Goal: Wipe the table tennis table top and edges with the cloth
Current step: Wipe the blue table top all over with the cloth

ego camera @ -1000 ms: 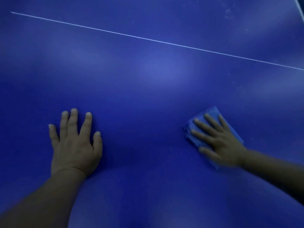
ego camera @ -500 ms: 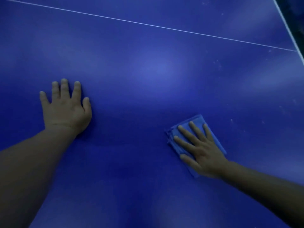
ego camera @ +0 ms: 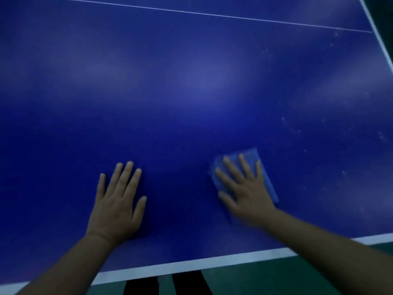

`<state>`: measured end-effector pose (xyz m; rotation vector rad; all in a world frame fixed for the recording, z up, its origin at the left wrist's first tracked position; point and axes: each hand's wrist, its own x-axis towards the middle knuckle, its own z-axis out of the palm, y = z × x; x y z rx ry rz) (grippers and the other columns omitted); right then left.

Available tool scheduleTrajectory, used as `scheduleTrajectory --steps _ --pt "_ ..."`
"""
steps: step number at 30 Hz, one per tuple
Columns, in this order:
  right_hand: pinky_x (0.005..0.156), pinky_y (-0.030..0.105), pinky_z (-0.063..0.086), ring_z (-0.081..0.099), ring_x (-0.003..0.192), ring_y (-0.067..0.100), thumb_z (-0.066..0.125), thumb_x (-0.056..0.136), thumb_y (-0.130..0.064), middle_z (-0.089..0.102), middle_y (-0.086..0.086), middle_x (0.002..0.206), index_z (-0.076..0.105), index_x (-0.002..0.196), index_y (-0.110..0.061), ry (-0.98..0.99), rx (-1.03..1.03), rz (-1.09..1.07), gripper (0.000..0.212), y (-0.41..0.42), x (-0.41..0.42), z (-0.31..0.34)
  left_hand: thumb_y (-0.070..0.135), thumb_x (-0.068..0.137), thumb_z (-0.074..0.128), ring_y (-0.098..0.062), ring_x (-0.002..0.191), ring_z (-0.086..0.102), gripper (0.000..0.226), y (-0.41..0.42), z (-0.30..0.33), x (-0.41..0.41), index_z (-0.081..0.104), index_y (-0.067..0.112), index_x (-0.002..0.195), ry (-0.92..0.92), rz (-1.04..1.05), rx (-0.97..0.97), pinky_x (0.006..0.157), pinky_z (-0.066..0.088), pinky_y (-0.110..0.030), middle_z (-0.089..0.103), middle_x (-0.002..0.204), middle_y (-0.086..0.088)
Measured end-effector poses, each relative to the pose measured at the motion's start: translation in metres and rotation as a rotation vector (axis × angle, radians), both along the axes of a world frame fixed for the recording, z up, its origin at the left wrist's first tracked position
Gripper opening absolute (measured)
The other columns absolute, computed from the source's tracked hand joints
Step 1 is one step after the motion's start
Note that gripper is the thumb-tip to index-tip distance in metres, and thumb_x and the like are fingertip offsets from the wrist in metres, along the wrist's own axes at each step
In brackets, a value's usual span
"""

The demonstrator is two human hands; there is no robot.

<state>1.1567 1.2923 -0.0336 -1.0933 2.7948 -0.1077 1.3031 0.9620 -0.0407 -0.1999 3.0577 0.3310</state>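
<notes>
- Counter (ego camera: pixel 191 86) of a table tennis set fills nearly the whole head view: a deep blue top with soft pale reflections spread across its middle.
- White border stripe (ego camera: pixel 212 261) runs along the near edge of the counter, rising slightly from lower left to lower right; a second white stripe edges the far right side in the upper corner.
- Thin white centre line (ego camera: pixel 212 14) crosses the top of the picture, slanting down toward the right edge.
- Green floor (ego camera: pixel 265 277) shows below the near edge, with two dark upright shapes (ego camera: pixel 187 283) just under the stripe; what they are cannot be told.
- Pale specks (ego camera: pixel 297 130) dot the right part of the blue surface, between the cloth and the right side.
- Left hand (ego camera: pixel 116 207) lies palm down on the bare counter, near the front edge, its fingers (ego camera: pixel 125 175) straight, slightly spread and holding nothing; the forearm reaches in from the lower left corner.
- Right hand (ego camera: pixel 247 192) presses palm down on the cloth, fingers (ego camera: pixel 231 167) straight and fanned out over it, not curled round it; the hand is a little blurred, and its forearm enters from the lower right.
- Cloth (ego camera: pixel 252 153), a lighter blue folded rectangle, lies flat on the counter under the right hand, right of the left hand and well apart from it, with its far edge and right side showing past the fingertips.
</notes>
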Motion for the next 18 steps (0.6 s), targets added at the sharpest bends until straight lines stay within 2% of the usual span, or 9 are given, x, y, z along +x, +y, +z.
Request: scheduleTrajectory --steps 2,4,6,9,11,14,18 --pt "0.117 0.071 0.011 0.014 0.154 0.035 0.031 0.103 -0.060 0.023 -0.002 0.167 0.032 0.156 -0.037 -0.015 0.014 0.200 0.058 0.020 0.023 0.003 0.048 0.096 0.033 -0.026 0.156 0.012 0.070 0.001 0.000 0.007 0.035 0.009 0.155 -0.012 -0.010 -0.019 0.123 0.008 -0.056 0.022 0.166 -0.009" --pt "0.116 0.070 0.015 0.023 0.152 0.036 0.032 0.102 -0.060 0.029 -0.001 0.164 0.033 0.154 -0.039 -0.007 0.030 0.255 0.057 0.026 -0.005 0.002 0.047 0.097 0.032 -0.026 0.155 0.012 0.070 0.001 0.001 0.007 0.034 0.010 0.155 -0.020 -0.008 -0.021 0.123 0.007 -0.055 0.022 0.166 -0.009" --pt "0.111 0.074 0.021 0.027 0.150 0.037 0.032 0.097 -0.061 0.032 0.000 0.162 0.029 0.154 -0.038 0.000 0.065 0.066 0.061 0.018 -0.055 0.000 0.047 0.096 0.032 -0.026 0.155 0.013 0.069 0.000 0.002 0.005 0.035 0.010 0.155 -0.018 0.000 -0.014 0.124 0.006 -0.054 0.023 0.165 -0.009" --pt "0.119 0.067 0.003 0.001 0.156 0.028 0.022 0.098 -0.064 0.008 -0.008 0.169 0.017 0.158 -0.042 -0.081 0.073 -0.352 0.064 0.002 -0.119 0.004 0.045 0.096 0.033 -0.027 0.155 0.013 0.067 0.001 0.002 0.005 0.035 0.012 0.155 -0.004 0.002 -0.005 0.123 0.007 -0.055 0.024 0.165 -0.009" --pt "0.120 0.064 -0.005 -0.009 0.155 0.026 0.021 0.102 -0.063 -0.002 -0.011 0.169 0.010 0.160 -0.041 -0.094 0.069 -0.508 0.063 -0.015 -0.124 0.006 0.044 0.096 0.033 -0.028 0.155 0.014 0.066 0.001 0.002 0.005 0.034 0.015 0.156 0.007 -0.004 -0.001 0.123 0.008 -0.057 0.024 0.165 -0.010" --pt "0.120 0.066 -0.001 -0.002 0.156 0.031 0.024 0.101 -0.061 0.003 -0.007 0.170 0.015 0.160 -0.038 -0.036 0.028 -0.521 0.064 -0.037 -0.065 0.001 0.043 0.096 0.034 -0.030 0.154 0.015 0.065 0.001 0.002 0.005 0.034 0.019 0.156 0.028 -0.009 0.006 0.122 0.009 -0.059 0.025 0.165 -0.012" --pt "0.117 0.071 0.011 0.011 0.155 0.035 0.039 0.098 -0.061 0.018 -0.002 0.168 0.032 0.157 -0.035 -0.009 -0.009 -0.181 0.065 -0.023 0.070 0.004 0.042 0.095 0.035 -0.034 0.153 0.018 0.063 0.002 0.000 0.004 0.042 0.017 0.152 0.043 -0.011 0.002 0.121 0.012 -0.062 0.028 0.163 -0.014"
